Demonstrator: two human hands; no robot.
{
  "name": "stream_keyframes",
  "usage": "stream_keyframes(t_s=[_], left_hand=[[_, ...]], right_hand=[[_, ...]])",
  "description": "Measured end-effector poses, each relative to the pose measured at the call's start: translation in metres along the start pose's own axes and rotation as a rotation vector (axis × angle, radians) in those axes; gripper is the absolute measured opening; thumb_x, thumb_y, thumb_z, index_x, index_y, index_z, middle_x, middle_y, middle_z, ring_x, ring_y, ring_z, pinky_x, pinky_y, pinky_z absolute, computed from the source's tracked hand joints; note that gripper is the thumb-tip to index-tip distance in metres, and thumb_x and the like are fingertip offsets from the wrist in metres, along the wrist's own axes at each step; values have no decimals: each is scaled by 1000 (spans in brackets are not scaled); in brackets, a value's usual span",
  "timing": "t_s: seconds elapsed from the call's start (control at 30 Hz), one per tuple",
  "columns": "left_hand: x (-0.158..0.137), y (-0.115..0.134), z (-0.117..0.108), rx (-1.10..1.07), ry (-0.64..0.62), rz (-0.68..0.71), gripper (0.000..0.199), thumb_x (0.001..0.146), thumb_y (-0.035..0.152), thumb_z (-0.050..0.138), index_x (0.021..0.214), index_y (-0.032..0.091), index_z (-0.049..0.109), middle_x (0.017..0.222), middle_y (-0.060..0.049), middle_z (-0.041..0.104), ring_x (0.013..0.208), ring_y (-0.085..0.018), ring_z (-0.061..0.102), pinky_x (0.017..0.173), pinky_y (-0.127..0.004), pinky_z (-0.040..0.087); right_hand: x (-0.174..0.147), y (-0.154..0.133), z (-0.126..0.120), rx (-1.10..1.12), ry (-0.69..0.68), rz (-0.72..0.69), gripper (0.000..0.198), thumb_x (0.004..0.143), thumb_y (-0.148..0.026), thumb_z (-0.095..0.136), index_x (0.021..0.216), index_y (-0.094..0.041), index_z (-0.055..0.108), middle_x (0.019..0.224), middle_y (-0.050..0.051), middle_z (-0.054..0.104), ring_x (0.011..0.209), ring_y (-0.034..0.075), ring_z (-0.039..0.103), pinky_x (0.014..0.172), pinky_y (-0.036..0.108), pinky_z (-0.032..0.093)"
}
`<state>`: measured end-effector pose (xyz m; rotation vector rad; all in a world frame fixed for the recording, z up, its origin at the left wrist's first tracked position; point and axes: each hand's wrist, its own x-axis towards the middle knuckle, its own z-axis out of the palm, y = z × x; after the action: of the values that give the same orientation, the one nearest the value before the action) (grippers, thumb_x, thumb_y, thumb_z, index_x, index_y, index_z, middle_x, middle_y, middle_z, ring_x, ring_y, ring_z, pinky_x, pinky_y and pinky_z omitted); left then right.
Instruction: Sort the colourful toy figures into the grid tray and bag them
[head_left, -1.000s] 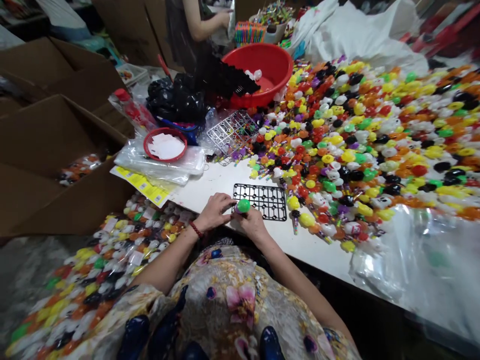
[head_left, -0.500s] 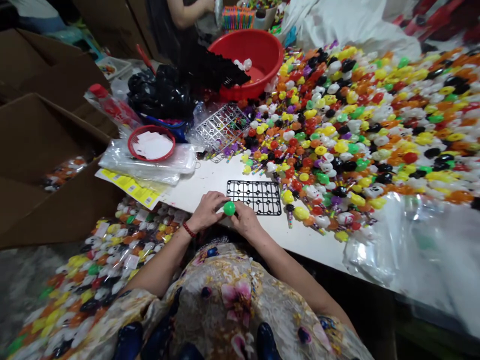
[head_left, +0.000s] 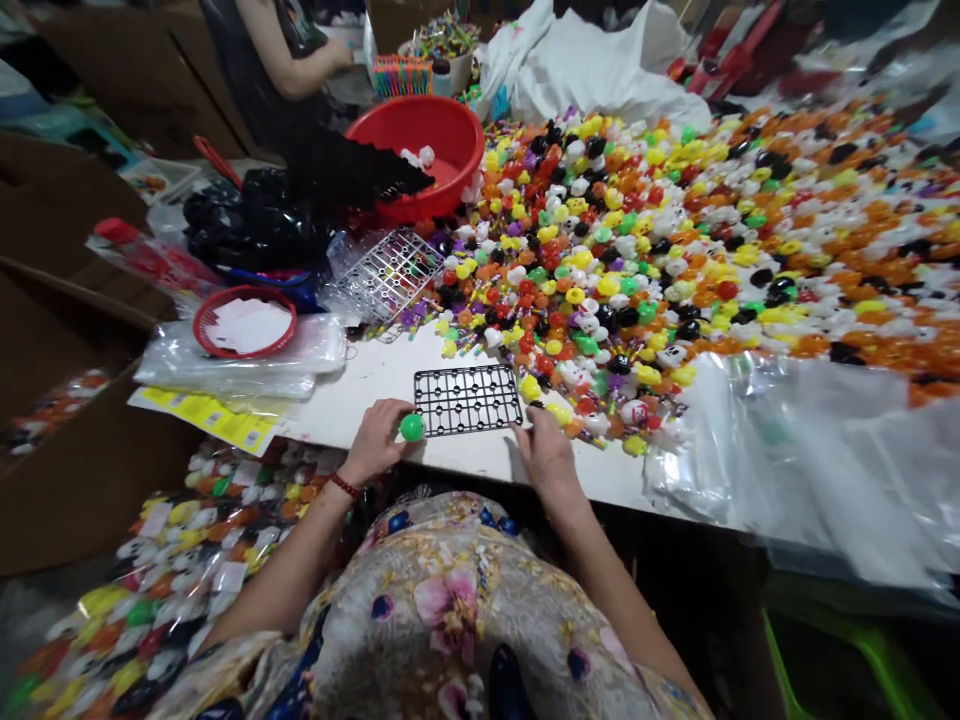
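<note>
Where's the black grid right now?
In the head view, the black grid lies near the white table's front edge, between the left hand and right hand, left of the colourful pile.

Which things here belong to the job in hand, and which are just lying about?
Likely in use:
green piece, in the left hand
black grid, between the hands
piled colourful pieces, near the right hand

Apparently lying about:
red basin
black plastic bag
red basket

The scene is viewed from the wearer's head, forward and down: the floral garment is framed at the near edge, the left hand and right hand from close above, the red basin farther off.
</note>
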<state>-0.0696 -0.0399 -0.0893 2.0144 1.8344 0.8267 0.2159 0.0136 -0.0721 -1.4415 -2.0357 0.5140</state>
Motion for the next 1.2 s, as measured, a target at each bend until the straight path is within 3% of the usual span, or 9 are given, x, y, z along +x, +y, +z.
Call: stream_keyframes(t_s=[0.1, 0.23, 0.37, 0.47, 0.57, 0.73, 1.2], left_hand=[[0, 3, 1, -5, 18, 17, 25, 84, 45, 61, 88, 21, 64, 86, -6, 68, 85, -22, 59, 77, -36, 45], [0, 5, 1, 4, 4, 33, 23, 86, 39, 59, 71, 22, 61, 70, -2, 63, 74, -20, 58, 71, -34, 42], [0, 4, 1, 22, -12, 3, 23, 86, 37, 59, 69, 22, 62, 69, -2, 63, 74, -19, 57, 70, -33, 42], [0, 4, 1, 39, -23, -5, 24, 87, 38, 59, 70, 22, 62, 70, -3, 63, 76, -19, 57, 70, -33, 42], [0, 5, 0, 41, -30, -8, 24, 88, 39, 58, 71, 22, 63, 71, -3, 63, 76, -19, 56, 71, -33, 42], [-1, 4, 1, 54, 0, 24, 27, 89, 41, 57, 70, 22, 60, 70, -3, 62, 74, -19, 55, 68, -33, 41], [-3, 0, 4, 74, 4, 21, 26, 88, 40, 56, 69, 23, 60, 70, -3, 61, 74, -19, 55, 69, -33, 41]], right_hand=[[-6, 21, -17, -259, -4, 117, 15, 89, -26, 53, 96, -16, 62, 91, 14, 61, 82, 27, 59, 72, 39, 50], [-7, 22, -20, -316, -41, 177, 12, 88, -22, 49, 88, -18, 61, 90, 14, 62, 75, 25, 59, 67, 36, 47], [1, 3, -17, -81, -11, 221, 10, 85, -26, 51, 89, -20, 57, 79, 9, 63, 71, 24, 58, 67, 35, 46], [15, -26, 0, 243, -170, 238, 12, 83, -31, 55, 91, -22, 57, 76, 3, 64, 67, 20, 59, 64, 31, 46], [34, -60, 29, 448, -349, 158, 10, 81, -29, 59, 88, -21, 59, 83, 2, 68, 76, 20, 62, 70, 29, 47], [63, -90, 68, 426, -478, 67, 9, 79, -19, 62, 88, -21, 63, 84, 1, 69, 80, 19, 61, 72, 27, 43], [66, -92, 75, 147, -585, -157, 17, 85, -14, 54, 98, -23, 60, 86, 3, 70, 77, 20, 60, 66, 26, 37]])
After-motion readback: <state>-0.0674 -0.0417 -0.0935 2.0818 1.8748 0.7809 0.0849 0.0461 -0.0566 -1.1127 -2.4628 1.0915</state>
